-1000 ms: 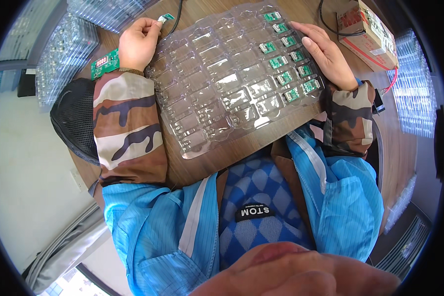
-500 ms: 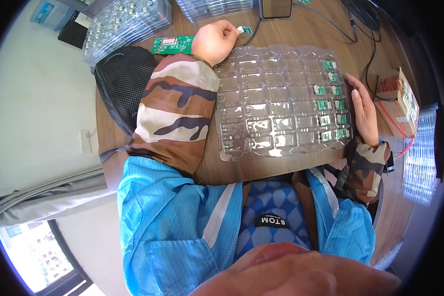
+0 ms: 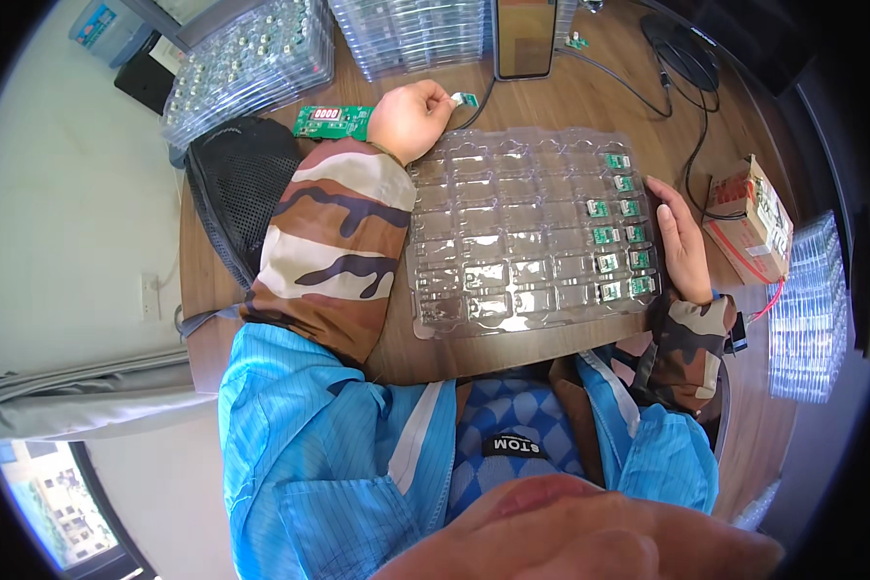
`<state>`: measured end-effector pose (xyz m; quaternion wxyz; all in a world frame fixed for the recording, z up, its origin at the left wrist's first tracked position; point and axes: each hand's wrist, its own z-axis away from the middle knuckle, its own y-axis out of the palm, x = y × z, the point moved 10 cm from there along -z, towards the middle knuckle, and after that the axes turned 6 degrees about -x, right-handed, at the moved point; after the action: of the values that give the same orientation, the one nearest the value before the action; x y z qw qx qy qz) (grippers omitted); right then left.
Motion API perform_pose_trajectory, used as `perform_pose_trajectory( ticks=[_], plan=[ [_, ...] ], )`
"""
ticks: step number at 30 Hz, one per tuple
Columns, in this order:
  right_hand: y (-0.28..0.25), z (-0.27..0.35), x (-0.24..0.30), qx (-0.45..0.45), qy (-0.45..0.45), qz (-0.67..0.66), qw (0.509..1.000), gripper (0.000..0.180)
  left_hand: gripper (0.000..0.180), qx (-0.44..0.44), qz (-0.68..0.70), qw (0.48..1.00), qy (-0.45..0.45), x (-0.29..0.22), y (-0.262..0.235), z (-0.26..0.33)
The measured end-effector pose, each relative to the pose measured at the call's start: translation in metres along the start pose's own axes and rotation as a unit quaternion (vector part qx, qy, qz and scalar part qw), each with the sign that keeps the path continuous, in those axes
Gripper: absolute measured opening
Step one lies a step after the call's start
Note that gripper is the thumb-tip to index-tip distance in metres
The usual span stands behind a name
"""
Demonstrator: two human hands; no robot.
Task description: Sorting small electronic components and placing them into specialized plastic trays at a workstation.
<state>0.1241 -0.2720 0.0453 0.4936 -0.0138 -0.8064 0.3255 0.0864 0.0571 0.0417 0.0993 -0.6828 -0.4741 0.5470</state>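
Observation:
Beyond the far left corner of a clear plastic tray, my left hand pinches a small green circuit board by its pale end between thumb and fingertips. Just left of that hand lies a larger green board with a lit red digit display, partly covered by the hand and sleeve. Several small green boards sit in the two rightmost columns of the tray's pockets; the other pockets hold none. My right hand rests at the tray's right edge, fingers stretched out, holding nothing.
Stacked clear trays with small boards stand at the far left, beside another tray stack. A phone stands upright at the back. Right lie black cables, a cardboard box and more trays. A black mesh bag is left.
The whole view has shifted, so the table things appear lower and slightly further left. My left hand keeps its pinch on the small board; my right hand stays beside the tray.

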Motion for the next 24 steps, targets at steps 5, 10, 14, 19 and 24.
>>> perform_pose_trajectory(
  ticks=[5,10,14,19,24],
  plan=[
    [-0.002,0.002,0.003,-0.002,-0.014,0.016,1.0,0.03,0.021,0.007,0.004,1.0,0.004,-0.002,0.001,0.0],
    [-0.002,0.002,0.005,-0.007,-0.029,0.031,0.999,0.03,0.02,0.004,0.014,1.0,0.003,-0.004,-0.001,0.0],
    [0.0,0.002,0.008,-0.002,-0.036,0.059,0.998,0.029,0.02,0.007,0.015,1.0,-0.001,-0.001,-0.001,0.001],
    [0.002,0.002,0.013,0.007,-0.047,0.086,0.995,0.03,0.019,0.01,0.013,1.0,0.005,0.0,0.0,0.001],
    [0.003,0.003,0.014,0.011,-0.051,0.092,0.994,0.031,0.019,0.014,0.006,1.0,0.01,0.0,0.001,0.0]
  ],
)
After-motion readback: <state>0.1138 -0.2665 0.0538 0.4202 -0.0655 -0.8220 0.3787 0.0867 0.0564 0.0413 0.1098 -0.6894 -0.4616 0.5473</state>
